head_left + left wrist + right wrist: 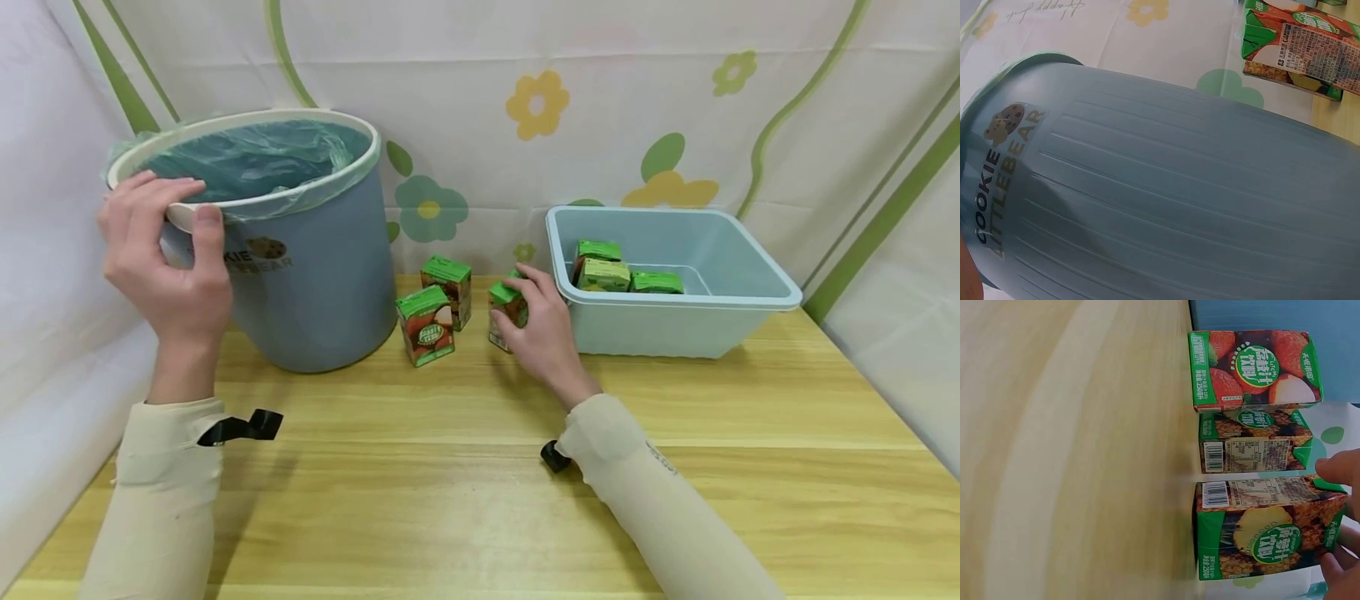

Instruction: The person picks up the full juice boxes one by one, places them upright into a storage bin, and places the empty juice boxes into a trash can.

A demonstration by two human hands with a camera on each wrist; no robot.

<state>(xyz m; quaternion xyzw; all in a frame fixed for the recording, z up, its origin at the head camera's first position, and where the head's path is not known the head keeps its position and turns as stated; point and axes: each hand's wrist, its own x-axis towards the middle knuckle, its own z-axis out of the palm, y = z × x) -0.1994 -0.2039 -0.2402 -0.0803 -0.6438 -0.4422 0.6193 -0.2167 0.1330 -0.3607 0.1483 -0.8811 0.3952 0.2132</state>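
My left hand (174, 267) grips the rim of a blue-grey trash bin (322, 275), fingers over the edge and thumb outside. The bin's ribbed side (1179, 175) fills the left wrist view. With my right hand (542, 333) I pinch the green top end of a pineapple juice box (1266, 540), which is upright with its base close to the table. Left of it stand a red litchi juice box (1257, 369) and, just behind that one, another pineapple juice box (1254, 447).
A translucent green liner (262, 158) lines the bin. At the right stands a light blue plastic tub (675, 329) holding several green-topped juice boxes (604, 275). The wooden table (420, 492) meets a white flower-printed curtain (480, 125) behind.
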